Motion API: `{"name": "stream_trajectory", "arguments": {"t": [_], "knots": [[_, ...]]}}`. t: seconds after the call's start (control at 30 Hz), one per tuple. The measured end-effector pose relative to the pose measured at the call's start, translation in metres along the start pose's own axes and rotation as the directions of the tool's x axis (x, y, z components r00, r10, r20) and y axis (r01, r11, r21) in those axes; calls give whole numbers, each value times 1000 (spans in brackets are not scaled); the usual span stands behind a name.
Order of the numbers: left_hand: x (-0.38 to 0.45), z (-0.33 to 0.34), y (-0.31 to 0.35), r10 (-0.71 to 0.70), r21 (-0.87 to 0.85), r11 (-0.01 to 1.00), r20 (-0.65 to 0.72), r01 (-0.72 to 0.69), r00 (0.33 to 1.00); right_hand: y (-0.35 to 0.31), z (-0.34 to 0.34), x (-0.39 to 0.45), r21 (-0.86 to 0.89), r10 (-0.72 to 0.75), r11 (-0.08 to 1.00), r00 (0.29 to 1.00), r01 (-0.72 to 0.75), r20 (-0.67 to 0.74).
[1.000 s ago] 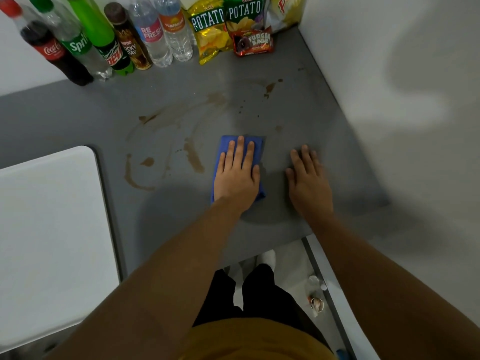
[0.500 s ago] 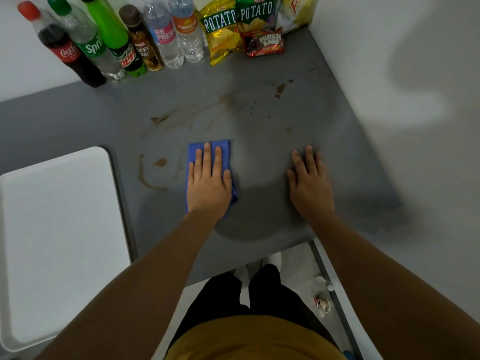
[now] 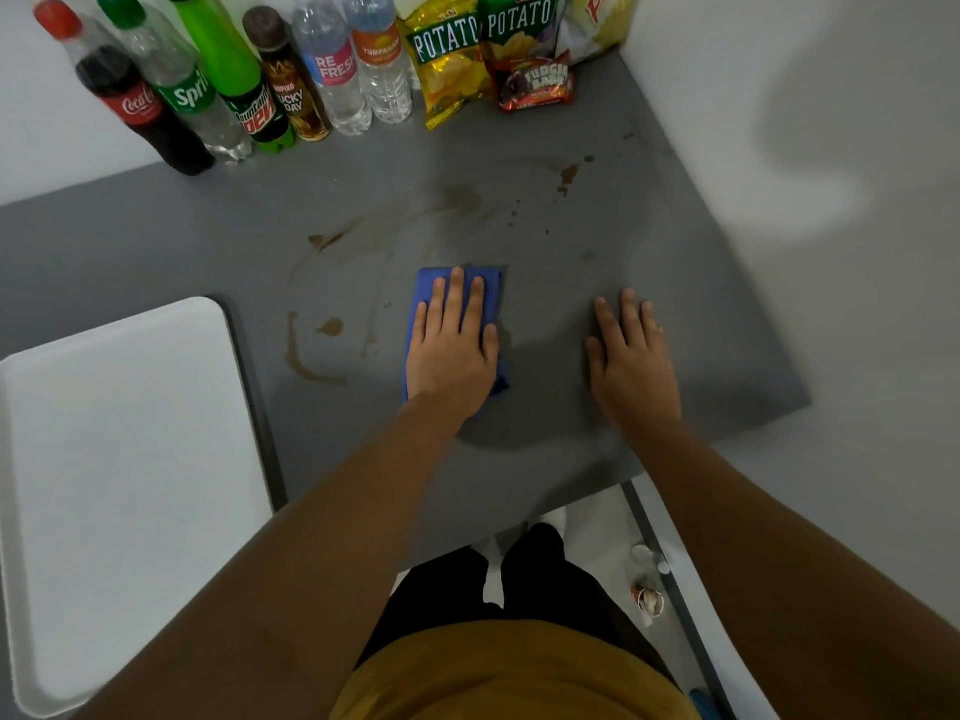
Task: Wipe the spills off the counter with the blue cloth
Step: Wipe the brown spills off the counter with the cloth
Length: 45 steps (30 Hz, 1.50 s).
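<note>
Much of the blue cloth is hidden under my left hand — only its far edge, a strip along the left side and a small corner by my thumb show, so I cannot tell how it is folded. The row at the back of the worktop is cut off at the top of the view: the Coca-Cola bottle and the Sprite bottle show their caps, while the Mountain Dew bottle, the two water bottles and the potato chip bags lose their tops. The white tray runs out of the frame on the left. The small things on the floor below the worktop's edge are too blurred to name.

My left hand lies flat on the cloth, palm down, fingers straight and close together, pressing it against the grey surface near the middle of the worktop. It grips nothing; it simply bears down. My right hand rests flat on the bare worktop to the right of the cloth, apart from it, fingers slightly spread, holding nothing.

Brown spills sit to the left of the cloth — a curved streak and a small blot — with fainter smears and spatter farther back toward the Fudgee Barr packet.
</note>
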State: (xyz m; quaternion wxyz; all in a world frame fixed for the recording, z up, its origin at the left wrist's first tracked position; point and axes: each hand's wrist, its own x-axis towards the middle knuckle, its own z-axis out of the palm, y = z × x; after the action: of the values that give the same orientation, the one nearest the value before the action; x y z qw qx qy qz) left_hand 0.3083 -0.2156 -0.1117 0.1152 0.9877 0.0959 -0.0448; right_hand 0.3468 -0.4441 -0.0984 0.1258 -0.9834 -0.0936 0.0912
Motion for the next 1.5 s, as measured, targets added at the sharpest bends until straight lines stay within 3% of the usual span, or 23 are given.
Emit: {"name": "stream_trajectory", "arguments": {"t": [0.33, 0.63, 1.07, 1.3, 1.5], "knots": [[7, -17, -60, -103, 6, 995, -13, 103, 995, -4, -1, 0, -4, 31, 1000, 999, -31, 22], [-41, 1, -33, -175, -12, 985, -24, 175, 984, -20, -1, -2, 6, 81, 997, 997, -81, 17], [17, -16, -57, 50, -11, 999, 23, -50, 998, -87, 23, 5, 20, -132, 991, 991, 132, 35], [9, -29, -102, -73, -40, 997, -3, 73, 997, -86, 29, 5, -11, -99, 995, 992, 100, 79], [-44, -16, -89, -150, -29, 988, 2, 150, 989, -88, 29, 3, -21, -107, 994, 992, 109, 60]]}}
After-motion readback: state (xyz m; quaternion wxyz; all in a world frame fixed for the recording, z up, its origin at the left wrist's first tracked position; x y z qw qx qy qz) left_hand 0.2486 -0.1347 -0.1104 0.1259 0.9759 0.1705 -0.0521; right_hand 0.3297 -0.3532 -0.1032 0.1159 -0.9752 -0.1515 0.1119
